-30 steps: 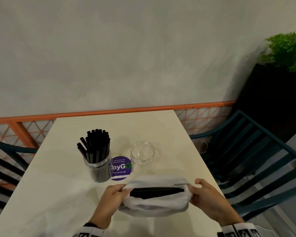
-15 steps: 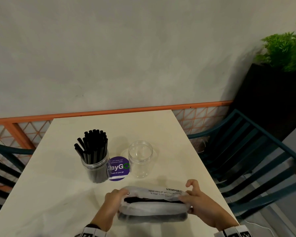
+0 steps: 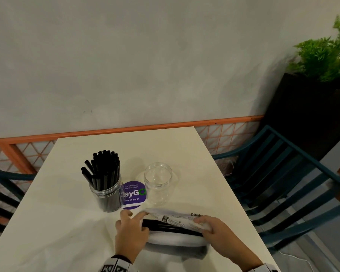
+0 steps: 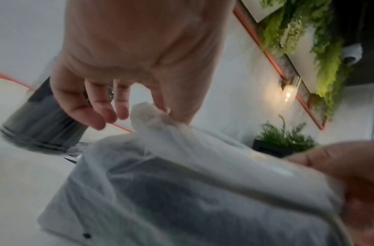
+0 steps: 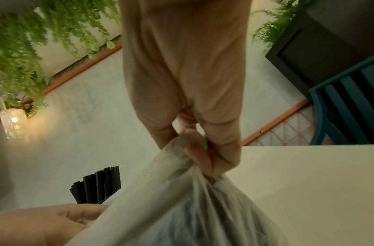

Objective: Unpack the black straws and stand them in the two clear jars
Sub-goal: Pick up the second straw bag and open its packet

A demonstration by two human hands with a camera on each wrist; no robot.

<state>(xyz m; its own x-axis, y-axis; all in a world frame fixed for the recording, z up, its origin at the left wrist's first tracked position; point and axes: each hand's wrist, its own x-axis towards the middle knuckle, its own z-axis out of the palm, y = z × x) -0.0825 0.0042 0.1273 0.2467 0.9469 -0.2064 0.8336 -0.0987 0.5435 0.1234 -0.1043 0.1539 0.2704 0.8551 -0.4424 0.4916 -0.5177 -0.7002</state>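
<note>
- A person's left hand [image 3: 131, 229] is pinching one end of a translucent plastic bag [image 3: 177, 237] between thumb and forefinger, the other fingers hanging loose, as the left wrist view shows.
- The right hand [image 3: 218, 235] is gripping the opposite end, fingers curled tight into a bunched fold of film.
- The bag is lying at the near edge of the white table [image 3: 67, 222], its mouth pulled partly open and a dark bundle of black straws [image 3: 171, 228] showing inside.
- Behind it, one clear jar [image 3: 107, 195] is already standing packed with upright straws; the second jar [image 3: 158, 183] is standing empty just to its right, a purple sticker [image 3: 133, 195] between them.
- Likely risk: thin film is prone to tearing or slipping if both ends are tugged unevenly, spilling straws toward the table's near edge and onto the floor.
- Another hazard: the light empty jar is sitting near the bag, and a sudden release could knock it over.
</note>
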